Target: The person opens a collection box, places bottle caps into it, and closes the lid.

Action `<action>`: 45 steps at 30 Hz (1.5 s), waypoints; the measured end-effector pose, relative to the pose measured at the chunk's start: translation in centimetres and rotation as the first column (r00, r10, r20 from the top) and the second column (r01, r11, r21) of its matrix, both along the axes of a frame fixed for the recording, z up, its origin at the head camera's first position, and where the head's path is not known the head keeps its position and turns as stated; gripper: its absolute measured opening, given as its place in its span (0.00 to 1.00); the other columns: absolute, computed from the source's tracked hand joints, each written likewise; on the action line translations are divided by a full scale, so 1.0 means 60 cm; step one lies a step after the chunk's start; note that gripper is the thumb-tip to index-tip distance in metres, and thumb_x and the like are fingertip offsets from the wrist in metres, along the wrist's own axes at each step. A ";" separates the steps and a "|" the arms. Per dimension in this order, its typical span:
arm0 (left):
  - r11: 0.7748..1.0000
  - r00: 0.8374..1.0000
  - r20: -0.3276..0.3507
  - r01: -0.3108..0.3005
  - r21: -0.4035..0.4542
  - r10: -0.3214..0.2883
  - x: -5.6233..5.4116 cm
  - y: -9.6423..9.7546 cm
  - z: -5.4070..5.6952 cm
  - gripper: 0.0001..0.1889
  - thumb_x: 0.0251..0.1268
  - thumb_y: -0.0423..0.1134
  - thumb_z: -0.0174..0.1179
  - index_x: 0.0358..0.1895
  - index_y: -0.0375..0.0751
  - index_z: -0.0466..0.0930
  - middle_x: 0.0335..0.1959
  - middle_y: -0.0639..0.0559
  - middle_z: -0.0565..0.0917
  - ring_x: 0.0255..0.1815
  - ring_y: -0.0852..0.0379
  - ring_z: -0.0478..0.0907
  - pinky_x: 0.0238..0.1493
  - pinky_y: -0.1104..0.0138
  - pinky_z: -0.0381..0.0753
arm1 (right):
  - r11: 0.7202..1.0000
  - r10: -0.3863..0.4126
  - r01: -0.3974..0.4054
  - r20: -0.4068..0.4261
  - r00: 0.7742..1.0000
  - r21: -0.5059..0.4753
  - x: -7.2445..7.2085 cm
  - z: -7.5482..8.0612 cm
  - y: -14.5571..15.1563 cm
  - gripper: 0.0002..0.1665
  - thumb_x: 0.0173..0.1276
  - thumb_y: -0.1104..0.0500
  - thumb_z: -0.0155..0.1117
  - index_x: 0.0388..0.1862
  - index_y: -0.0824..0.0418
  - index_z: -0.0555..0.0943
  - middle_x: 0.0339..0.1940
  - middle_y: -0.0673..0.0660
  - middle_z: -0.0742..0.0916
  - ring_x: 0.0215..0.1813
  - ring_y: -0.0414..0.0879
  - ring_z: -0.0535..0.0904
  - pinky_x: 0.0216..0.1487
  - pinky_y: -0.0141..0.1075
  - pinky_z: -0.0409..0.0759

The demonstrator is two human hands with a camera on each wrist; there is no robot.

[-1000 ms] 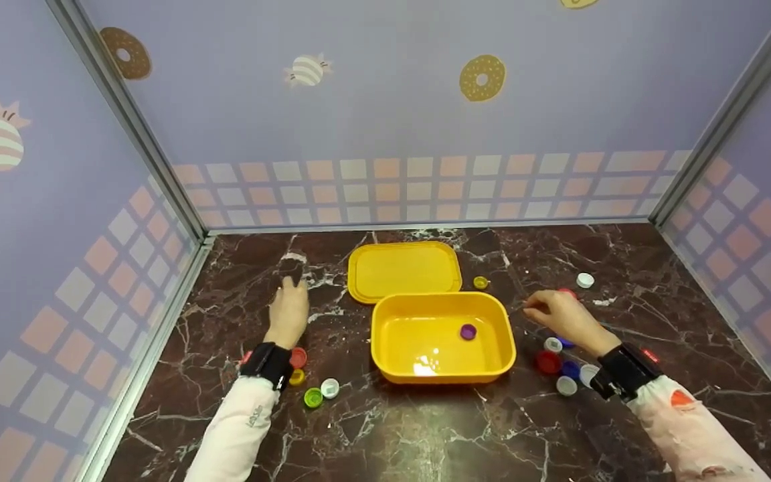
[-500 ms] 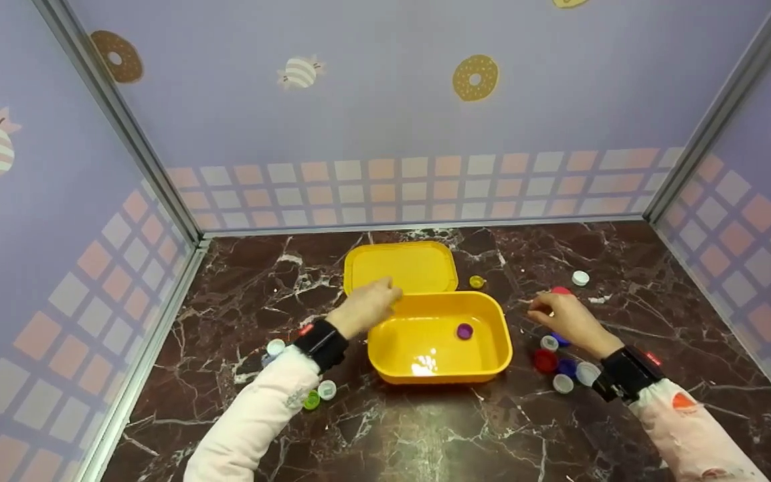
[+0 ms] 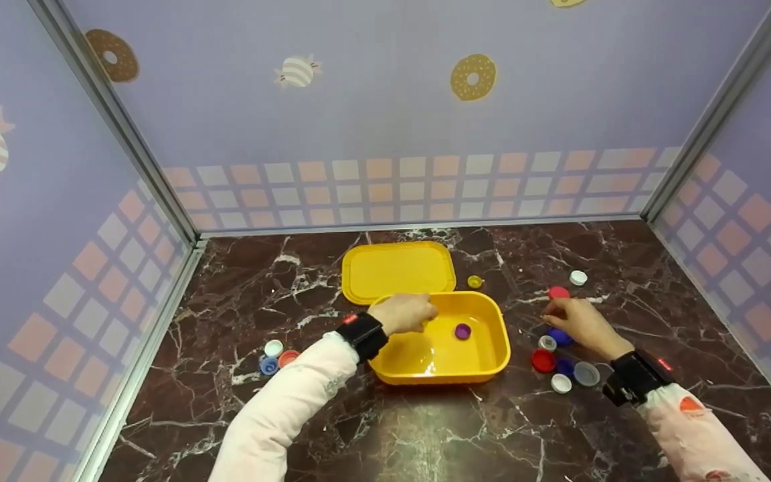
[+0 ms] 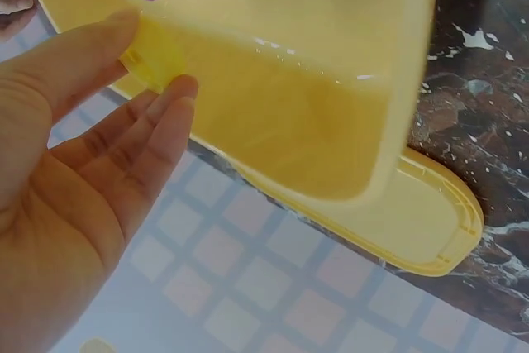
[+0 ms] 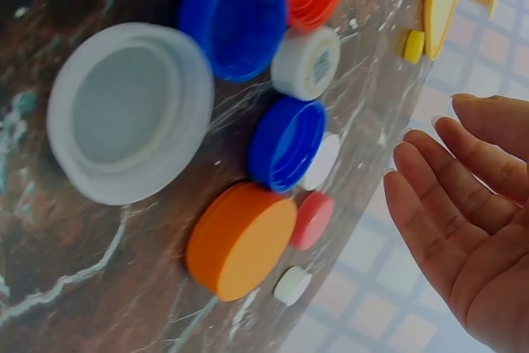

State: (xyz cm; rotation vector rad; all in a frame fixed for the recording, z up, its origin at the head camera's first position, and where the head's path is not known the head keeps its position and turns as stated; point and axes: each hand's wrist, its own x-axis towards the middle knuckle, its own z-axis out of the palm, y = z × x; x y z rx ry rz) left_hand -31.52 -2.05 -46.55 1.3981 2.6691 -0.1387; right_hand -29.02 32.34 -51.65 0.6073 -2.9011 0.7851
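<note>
My left hand (image 3: pixel 404 313) is over the left part of a yellow plastic box (image 3: pixel 500 348). In the left wrist view it pinches a translucent yellow bottle cap (image 4: pixel 157 62) between thumb and fingertips, above the box's inside. A purple bottle cap (image 3: pixel 463 331) lies on the box floor. My right hand (image 3: pixel 585 326) hovers right of the box, fingers loosely bent and nothing in them. Beside and below it are several bottle caps, among them a dark red cap (image 3: pixel 543 361), a blue cap (image 5: pixel 286 145) and an orange cap (image 5: pixel 241 241).
Behind the box lies its yellow lid (image 3: pixel 399 271), with a small yellow cap (image 3: pixel 474 282) to the lid's right. At left are a white cap (image 3: pixel 273 348), a blue cap (image 3: pixel 268 365) and a red cap (image 3: pixel 288 358). Patterned panels (image 3: pixel 372 100) enclose the marble-look tabletop (image 3: pixel 225 288).
My left hand has swung right from the tabletop at left, past the lid's front corner, to over the box. The right hand has stayed nearly still.
</note>
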 end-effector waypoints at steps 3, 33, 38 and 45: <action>1.000 1.000 0.014 0.014 -0.014 -0.014 -0.007 0.017 -0.007 0.08 0.49 0.35 0.66 0.34 0.40 0.80 0.28 0.52 0.75 0.31 0.57 0.72 0.31 0.70 0.71 | 1.000 -0.018 0.018 -0.007 1.000 0.004 -0.001 -0.003 0.007 0.03 0.59 0.65 0.63 0.29 0.66 0.80 0.24 0.51 0.81 0.25 0.44 0.77 0.27 0.40 0.73; 0.986 0.994 -0.008 -0.109 -0.127 0.109 -0.029 0.087 -0.081 0.06 0.50 0.30 0.61 0.33 0.42 0.80 0.34 0.49 0.81 0.33 0.52 0.78 0.32 0.62 0.76 | 0.998 -0.058 0.058 -0.008 0.998 -0.007 0.000 -0.011 0.023 0.04 0.55 0.66 0.65 0.27 0.66 0.79 0.24 0.53 0.81 0.27 0.48 0.77 0.29 0.42 0.73; 0.985 0.993 -0.033 -0.118 -0.126 0.115 -0.025 0.087 -0.083 0.07 0.49 0.32 0.61 0.34 0.42 0.80 0.34 0.49 0.80 0.33 0.52 0.77 0.33 0.62 0.76 | 0.998 -0.064 0.064 0.004 0.998 -0.005 -0.004 -0.009 0.017 0.05 0.56 0.66 0.65 0.29 0.68 0.79 0.25 0.55 0.82 0.29 0.51 0.78 0.32 0.45 0.74; 0.988 0.992 -0.076 -0.106 -0.116 0.098 -0.015 0.086 -0.072 0.12 0.51 0.36 0.62 0.42 0.43 0.78 0.37 0.48 0.76 0.34 0.52 0.76 0.34 0.63 0.76 | 0.996 -0.071 0.072 0.021 0.997 -0.044 -0.010 -0.003 0.008 0.08 0.56 0.67 0.64 0.35 0.69 0.78 0.28 0.57 0.83 0.32 0.52 0.80 0.34 0.45 0.75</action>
